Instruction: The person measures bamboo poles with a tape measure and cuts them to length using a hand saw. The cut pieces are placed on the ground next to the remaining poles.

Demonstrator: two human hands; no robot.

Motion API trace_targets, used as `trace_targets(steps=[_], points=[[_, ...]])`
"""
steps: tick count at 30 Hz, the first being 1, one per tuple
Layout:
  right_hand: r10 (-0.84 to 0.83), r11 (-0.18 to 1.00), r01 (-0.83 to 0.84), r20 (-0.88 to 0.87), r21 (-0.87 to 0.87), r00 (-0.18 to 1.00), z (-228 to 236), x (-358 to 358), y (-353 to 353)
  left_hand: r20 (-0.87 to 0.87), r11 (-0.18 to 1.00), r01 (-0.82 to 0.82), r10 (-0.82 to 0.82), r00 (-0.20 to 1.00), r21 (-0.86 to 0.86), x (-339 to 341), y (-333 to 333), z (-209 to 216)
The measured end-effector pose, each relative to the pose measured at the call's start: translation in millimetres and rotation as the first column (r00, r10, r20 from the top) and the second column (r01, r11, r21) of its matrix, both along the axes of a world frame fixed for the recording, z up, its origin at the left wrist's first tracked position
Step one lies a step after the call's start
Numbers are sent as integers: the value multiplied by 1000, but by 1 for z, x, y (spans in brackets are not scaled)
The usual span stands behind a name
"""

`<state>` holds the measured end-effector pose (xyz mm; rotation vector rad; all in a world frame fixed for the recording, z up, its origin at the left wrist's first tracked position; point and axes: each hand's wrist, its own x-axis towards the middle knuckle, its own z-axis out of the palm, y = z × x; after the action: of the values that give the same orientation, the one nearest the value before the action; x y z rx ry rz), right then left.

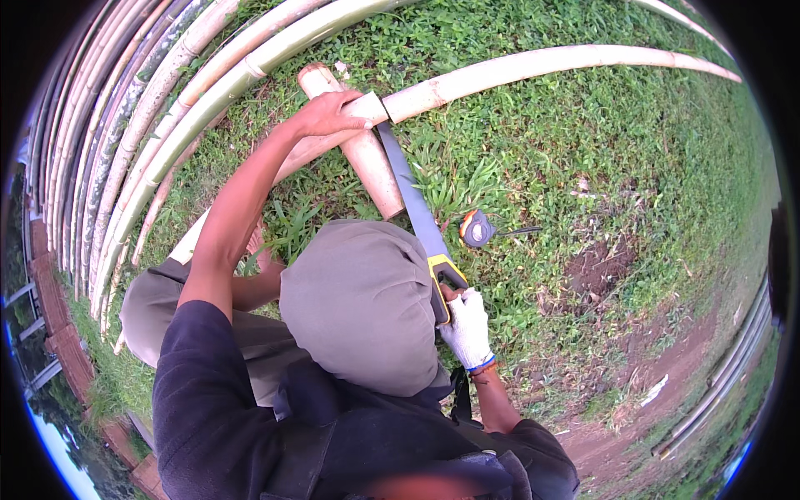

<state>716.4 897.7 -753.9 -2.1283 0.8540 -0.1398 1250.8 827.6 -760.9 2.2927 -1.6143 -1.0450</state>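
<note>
A long pale bamboo pole (pixel 517 70) lies across a short, thick bamboo piece (pixel 373 171) on the grass. My bare left hand (pixel 327 115) is closed over the pole, just left of a handsaw (pixel 410 187). The saw's dark blade meets the pole near its far end, at a dark line across the bamboo. In a white knit glove, my right hand (pixel 467 327) is wrapped round the saw's yellow and black handle, beside my bent knee. How deep the blade sits in the bamboo I cannot tell.
A black and orange tape measure (pixel 477 228) lies on the grass right of the saw. Many long bamboo poles (pixel 158 137) are stacked at the left and far left. Bare soil (pixel 600 265) shows at the right, and more poles (pixel 723 367) lie at the right edge.
</note>
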Motion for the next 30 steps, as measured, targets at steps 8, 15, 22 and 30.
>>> trace_targets(steps=[8, 15, 22, 30], points=[[83, 995, -85, -29, -51, 996, -15, 3, 11, -462, 992, -104, 122, 878, 65, 27, -9, 2], [110, 992, -106, -46, 72, 993, -21, -2, 3, 4, 907, 407, -409, 913, -111, 12, -40, 27], [209, 974, -204, -43, 98, 977, -13, -3, -4, 78, 913, 393, -386, 919, -111, 17, -35, 10], [146, 988, -150, 105, 30, 984, 35, 41, -59, -436, 976, 203, -216, 873, -78, -29, -16, 138]])
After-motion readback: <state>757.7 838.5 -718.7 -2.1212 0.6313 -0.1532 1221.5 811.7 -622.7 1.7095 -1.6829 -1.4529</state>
